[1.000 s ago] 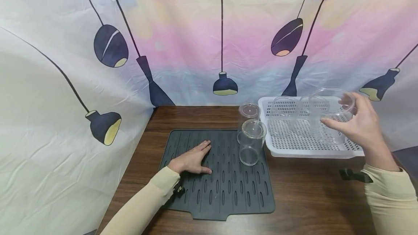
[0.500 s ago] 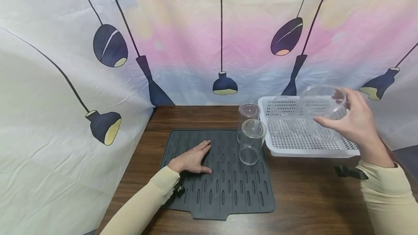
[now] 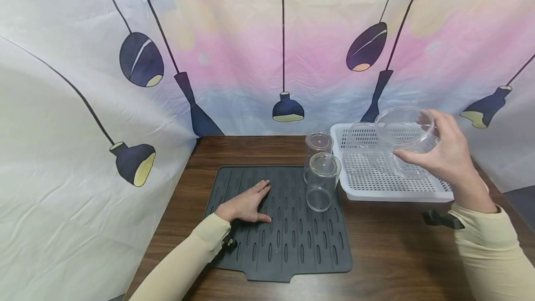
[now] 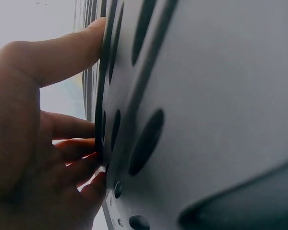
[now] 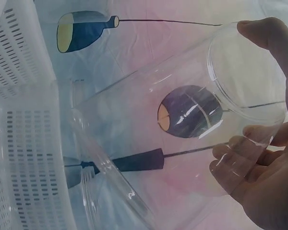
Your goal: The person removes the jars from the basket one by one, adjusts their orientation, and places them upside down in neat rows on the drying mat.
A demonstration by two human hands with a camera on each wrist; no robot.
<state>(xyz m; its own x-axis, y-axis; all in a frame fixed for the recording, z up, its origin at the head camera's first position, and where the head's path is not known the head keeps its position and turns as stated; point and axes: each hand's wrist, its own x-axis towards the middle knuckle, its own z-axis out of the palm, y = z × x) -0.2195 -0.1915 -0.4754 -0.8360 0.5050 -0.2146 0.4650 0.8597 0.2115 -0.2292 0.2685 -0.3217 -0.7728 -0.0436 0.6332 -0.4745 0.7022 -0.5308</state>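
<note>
My right hand point(image 3: 447, 152) grips a clear drinking glass point(image 3: 407, 145) near its top end, thumb on one side and fingers on the other. In the head view this glass overlaps the white perforated basket point(image 3: 394, 195). The right wrist view shows the same glass point(image 5: 139, 115) tilted beside the basket wall point(image 5: 36, 158). Spread on the dark grey ribbed drying mat point(image 3: 288, 245), my left hand point(image 3: 246, 203) rests with straight fingers. Two clear glasses stand at the mat's right side, a front glass point(image 3: 321, 189) and a rear glass point(image 3: 315, 145).
Another clear glass point(image 3: 361, 147) is in the basket's left part, hard to make out. The basket sits on the brown wooden table point(image 3: 388, 245), right of the mat. A printed cloth point(image 3: 251, 50) with lamp pictures hangs behind the table.
My right hand has moved left with the glass and a little upward, over the basket. The left hand and the two standing glasses have stayed put.
</note>
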